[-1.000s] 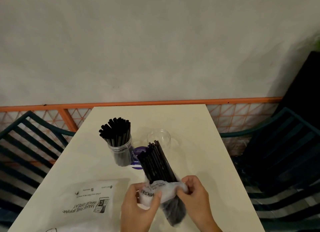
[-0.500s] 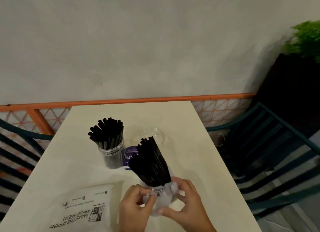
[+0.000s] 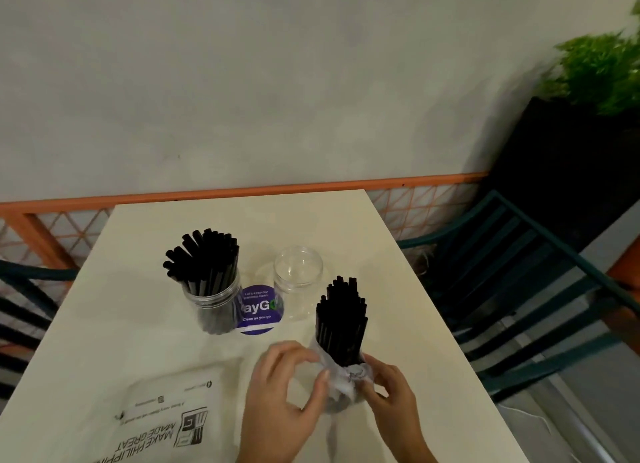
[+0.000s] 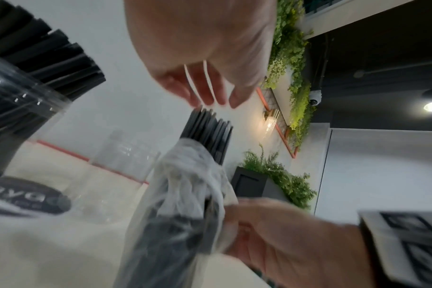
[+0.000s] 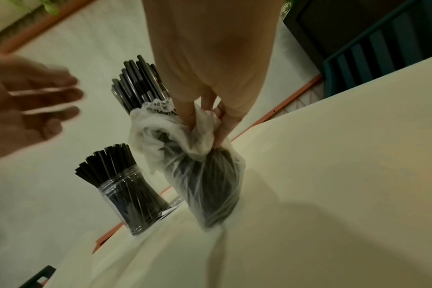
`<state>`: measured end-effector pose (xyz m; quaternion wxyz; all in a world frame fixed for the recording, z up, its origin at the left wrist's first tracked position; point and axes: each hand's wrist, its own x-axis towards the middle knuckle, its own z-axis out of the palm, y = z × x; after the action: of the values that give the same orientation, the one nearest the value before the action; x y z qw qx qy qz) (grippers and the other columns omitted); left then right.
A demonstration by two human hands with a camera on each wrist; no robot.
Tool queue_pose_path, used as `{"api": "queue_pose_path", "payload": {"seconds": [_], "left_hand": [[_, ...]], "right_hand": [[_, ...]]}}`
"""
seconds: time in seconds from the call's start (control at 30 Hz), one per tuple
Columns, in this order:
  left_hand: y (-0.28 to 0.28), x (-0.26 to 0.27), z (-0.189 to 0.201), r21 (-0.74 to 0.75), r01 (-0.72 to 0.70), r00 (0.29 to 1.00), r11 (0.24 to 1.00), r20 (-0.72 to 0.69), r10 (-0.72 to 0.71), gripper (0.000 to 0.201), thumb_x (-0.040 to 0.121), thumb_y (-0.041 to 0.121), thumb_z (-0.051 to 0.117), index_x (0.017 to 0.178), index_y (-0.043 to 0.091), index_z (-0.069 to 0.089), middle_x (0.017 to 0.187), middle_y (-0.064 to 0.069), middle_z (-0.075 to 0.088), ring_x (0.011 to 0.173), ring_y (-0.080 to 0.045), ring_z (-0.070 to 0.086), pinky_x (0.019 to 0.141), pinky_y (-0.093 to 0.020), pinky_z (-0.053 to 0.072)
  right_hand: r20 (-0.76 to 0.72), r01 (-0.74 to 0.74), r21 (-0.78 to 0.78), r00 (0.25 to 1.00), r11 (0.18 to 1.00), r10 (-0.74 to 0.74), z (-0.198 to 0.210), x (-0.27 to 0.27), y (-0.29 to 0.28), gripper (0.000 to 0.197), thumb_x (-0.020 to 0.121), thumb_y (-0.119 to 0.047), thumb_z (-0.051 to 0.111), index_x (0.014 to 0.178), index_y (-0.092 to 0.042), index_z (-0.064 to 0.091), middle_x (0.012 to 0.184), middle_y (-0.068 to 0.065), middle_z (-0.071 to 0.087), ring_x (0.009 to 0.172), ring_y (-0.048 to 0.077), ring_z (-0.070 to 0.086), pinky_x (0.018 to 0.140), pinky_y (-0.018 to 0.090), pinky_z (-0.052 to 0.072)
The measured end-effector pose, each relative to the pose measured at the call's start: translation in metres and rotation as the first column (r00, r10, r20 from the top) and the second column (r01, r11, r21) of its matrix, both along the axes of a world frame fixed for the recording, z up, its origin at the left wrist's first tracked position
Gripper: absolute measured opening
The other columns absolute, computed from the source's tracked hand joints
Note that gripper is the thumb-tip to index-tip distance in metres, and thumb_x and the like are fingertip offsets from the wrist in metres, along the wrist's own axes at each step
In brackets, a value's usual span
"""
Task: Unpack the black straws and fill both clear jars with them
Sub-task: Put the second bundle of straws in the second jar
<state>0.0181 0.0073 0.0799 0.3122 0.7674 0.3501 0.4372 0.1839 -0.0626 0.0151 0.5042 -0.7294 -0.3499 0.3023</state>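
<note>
The bundle of black straws [image 3: 341, 324] is held upright just above the table, near its right edge and toward the near side, with the upper half bared and the lower half still sheathed in a thin clear plastic bag [image 5: 210, 187]. The bag's bunched-down collar is pinched by the right hand [image 3: 391, 393], whose fingers [image 5: 205, 115] are curled into the gathered film; this hold seems meant to keep the bundle standing while the wrapper is worked down off the straws. The left hand [image 3: 284, 390] is lifted beside the bundle with fingers loosely spread and nothing between them, apparently freed to take the exposed straws near their tops.

Just behind the bundle stands the empty clear jar [image 3: 298, 282], mouth up, presumably where these straws are to go. To its left, the other clear jar [image 3: 213, 306] is already packed with black straws that fan out above its rim. Between the two jars a round purple sticker [image 3: 258, 310] is set on the table [image 3: 138, 324]. A white printed mailer bag [image 3: 166, 421] is laid flat at the near left corner.
</note>
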Motion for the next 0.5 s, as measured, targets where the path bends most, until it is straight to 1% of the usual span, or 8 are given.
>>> {"api": "queue_pose_path", "payload": {"seconds": [0.07, 0.13, 0.2, 0.27, 0.33, 0.37, 0.43, 0.5], "left_hand": [[0.011, 0.005, 0.019, 0.059, -0.066, 0.998, 0.996, -0.006, 0.066, 0.045, 0.069, 0.047, 0.065, 0.110, 0.033, 0.051, 0.114, 0.015, 0.043, 0.109, 0.000, 0.047, 0.092, -0.010, 0.037], [0.022, 0.016, 0.037, 0.026, -0.006, 0.987, 1.000, -0.162, 0.010, 0.075, 0.065, 0.063, 0.062, 0.131, 0.040, 0.032, 0.137, 0.009, 0.030, 0.128, -0.005, 0.032, 0.105, -0.020, 0.030], [0.030, 0.033, 0.046, 0.007, 0.066, 0.916, 0.998, -0.396, -0.058, 0.093, 0.063, 0.076, 0.051, 0.139, 0.046, 0.007, 0.153, 0.008, 0.008, 0.139, -0.010, 0.011, 0.114, -0.032, 0.016], [0.035, 0.051, 0.046, 0.029, 0.106, 0.823, 0.994, -0.564, -0.072, 0.094, 0.067, 0.080, 0.039, 0.142, 0.042, -0.005, 0.157, 0.007, -0.005, 0.144, -0.017, -0.005, 0.114, -0.034, -0.003], [0.037, 0.066, 0.044, 0.036, 0.113, 0.775, 0.993, -0.629, -0.066, 0.082, 0.076, 0.076, 0.028, 0.144, 0.039, 0.002, 0.158, 0.004, 0.003, 0.145, -0.020, -0.003, 0.111, -0.030, -0.005], [0.036, 0.071, 0.043, 0.048, 0.119, 0.762, 0.992, -0.645, -0.060, 0.073, 0.081, 0.071, 0.024, 0.144, 0.037, 0.011, 0.156, 0.004, 0.015, 0.145, -0.021, 0.007, 0.112, -0.030, 0.003], [0.029, 0.080, 0.043, 0.054, 0.149, 0.722, 0.987, -0.688, -0.071, 0.054, 0.090, 0.057, 0.023, 0.135, 0.033, 0.040, 0.141, 0.005, 0.049, 0.135, -0.023, 0.038, 0.108, -0.032, 0.030], [0.022, 0.086, 0.037, 0.129, 0.188, 0.711, 0.974, -0.702, -0.044, 0.049, 0.094, 0.047, 0.021, 0.122, 0.029, 0.056, 0.124, 0.007, 0.063, 0.123, -0.021, 0.053, 0.099, -0.035, 0.044]], "right_hand": [[-0.046, -0.017, -0.018, 0.999, 1.000, 0.016, -0.009, 0.004, 0.000, 0.042, 0.081, -0.001, 0.065, 0.096, -0.039, 0.058, 0.098, 0.003, 0.062, 0.089, -0.002, 0.058, 0.064, 0.005, 0.047], [-0.098, -0.064, -0.059, 0.993, 0.996, 0.058, -0.015, 0.008, 0.000, 0.043, 0.079, 0.000, 0.068, 0.108, -0.030, 0.058, 0.099, 0.009, 0.063, 0.087, 0.006, 0.061, 0.064, 0.010, 0.050], [-0.128, -0.120, -0.077, 0.986, 0.990, 0.109, -0.020, 0.011, 0.000, 0.044, 0.077, 0.003, 0.068, 0.110, -0.025, 0.059, 0.100, 0.013, 0.062, 0.086, 0.008, 0.063, 0.063, 0.014, 0.052], [-0.151, -0.184, -0.085, 0.974, 0.979, 0.170, -0.022, 0.017, 0.000, 0.043, 0.075, 0.004, 0.070, 0.098, -0.032, 0.060, 0.100, 0.011, 0.062, 0.086, 0.004, 0.063, 0.062, 0.015, 0.052], [-0.146, -0.227, -0.093, 0.966, 0.969, 0.213, -0.021, 0.024, 0.002, 0.042, 0.068, -0.010, 0.080, 0.092, -0.037, 0.060, 0.100, 0.010, 0.063, 0.090, 0.012, 0.063, 0.064, 0.015, 0.051], [-0.141, -0.242, -0.104, 0.964, 0.965, 0.227, -0.019, 0.028, 0.003, 0.044, 0.057, -0.030, 0.087, 0.092, -0.038, 0.060, 0.099, 0.010, 0.063, 0.092, 0.017, 0.063, 0.065, 0.014, 0.050], [-0.143, -0.262, -0.107, 0.959, 0.959, 0.246, -0.027, 0.040, 0.002, 0.072, 0.032, -0.070, 0.079, 0.091, -0.034, 0.062, 0.098, 0.008, 0.066, 0.089, 0.010, 0.064, 0.070, 0.011, 0.049], [-0.209, -0.291, -0.120, 0.942, 0.949, 0.262, -0.032, 0.051, 0.002, 0.084, 0.021, -0.075, 0.076, 0.091, -0.029, 0.065, 0.096, 0.003, 0.070, 0.085, 0.002, 0.066, 0.075, 0.014, 0.050]]}}
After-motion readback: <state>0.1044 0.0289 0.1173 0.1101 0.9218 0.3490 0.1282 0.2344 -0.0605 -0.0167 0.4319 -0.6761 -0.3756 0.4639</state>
